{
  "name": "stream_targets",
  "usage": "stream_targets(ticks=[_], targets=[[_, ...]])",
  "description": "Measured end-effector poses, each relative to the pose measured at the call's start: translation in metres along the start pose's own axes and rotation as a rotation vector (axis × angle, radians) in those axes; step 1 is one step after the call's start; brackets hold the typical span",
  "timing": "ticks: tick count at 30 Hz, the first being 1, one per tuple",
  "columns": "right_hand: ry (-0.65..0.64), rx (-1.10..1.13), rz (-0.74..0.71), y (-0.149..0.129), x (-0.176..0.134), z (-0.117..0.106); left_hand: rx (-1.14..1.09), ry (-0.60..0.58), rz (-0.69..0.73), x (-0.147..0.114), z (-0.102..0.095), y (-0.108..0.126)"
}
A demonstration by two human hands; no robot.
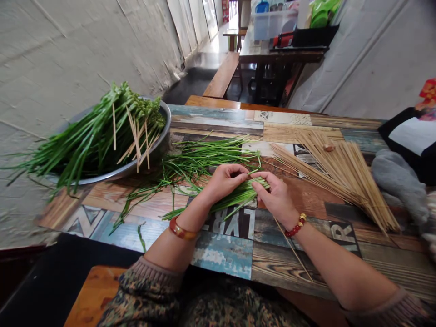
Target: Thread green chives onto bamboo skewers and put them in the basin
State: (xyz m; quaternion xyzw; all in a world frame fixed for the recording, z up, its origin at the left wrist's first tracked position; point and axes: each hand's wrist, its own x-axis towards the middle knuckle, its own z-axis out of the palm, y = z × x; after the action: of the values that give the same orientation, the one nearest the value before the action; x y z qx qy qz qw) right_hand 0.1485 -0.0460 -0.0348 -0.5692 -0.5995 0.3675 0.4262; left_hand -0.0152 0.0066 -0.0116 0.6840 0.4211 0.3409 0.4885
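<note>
At the middle of the desk (225, 254), our right hand (277, 195) holds the right end of a bunch of green stems (235, 200) between thumb and fingers, and our left hand (223, 179) pinches at that same end. A slack right thumb could let the bunch fan apart; too hard a pinch could snap stems. A brushing forearm could knock the lone stick (294, 252) off the near edge.

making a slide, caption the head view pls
Left hand and right hand hold green stalks at a patchwork table, thin sticks lying to the right.
</note>
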Motion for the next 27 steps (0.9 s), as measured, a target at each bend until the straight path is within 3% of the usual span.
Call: stream_targets(ticks=[27], targets=[[-0.029, -0.088, -0.033, -0.0011, -0.0002, -0.0017, 0.074, 0.022, 0.023, -0.0014, -0.0001, 0.0012]])
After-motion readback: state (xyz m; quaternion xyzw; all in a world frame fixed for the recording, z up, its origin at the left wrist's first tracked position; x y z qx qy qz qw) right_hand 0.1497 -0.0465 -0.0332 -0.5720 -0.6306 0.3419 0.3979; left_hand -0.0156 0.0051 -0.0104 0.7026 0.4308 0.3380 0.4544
